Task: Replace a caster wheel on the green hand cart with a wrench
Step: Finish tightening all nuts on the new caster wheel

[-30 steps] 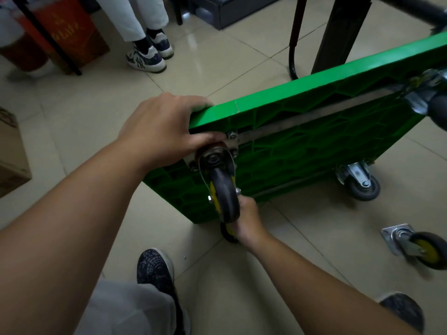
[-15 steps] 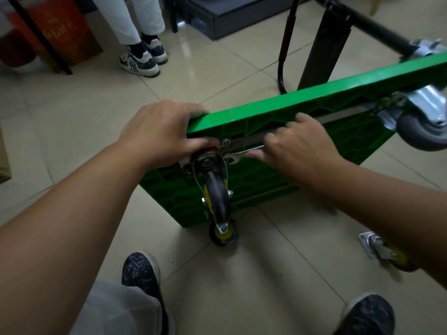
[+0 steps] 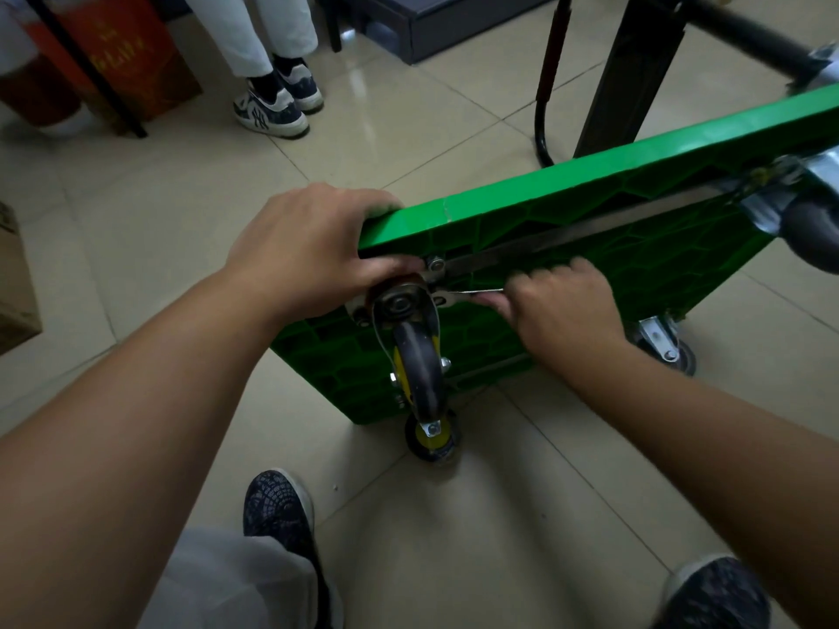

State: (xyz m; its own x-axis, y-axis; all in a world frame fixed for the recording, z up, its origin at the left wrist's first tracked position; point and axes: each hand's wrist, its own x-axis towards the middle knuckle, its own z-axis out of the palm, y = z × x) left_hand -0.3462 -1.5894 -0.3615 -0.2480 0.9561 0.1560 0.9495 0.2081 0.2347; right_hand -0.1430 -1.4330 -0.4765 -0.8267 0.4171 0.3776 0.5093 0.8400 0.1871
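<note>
Green cart's [image 3: 590, 192] caster [image 3: 415, 360] between hands [image 3: 313, 251] [image 3: 563, 306], right gripping wrench [image 3: 454, 296].

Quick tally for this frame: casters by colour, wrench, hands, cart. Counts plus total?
yellow-hub casters: 2
grey casters: 2
wrench: 1
hands: 2 (left hand, right hand)
green cart: 1
total: 8

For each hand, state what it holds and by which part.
The left hand grips the green cart by its upper corner edge. The right hand pinches the wrench by its handle end.
</note>
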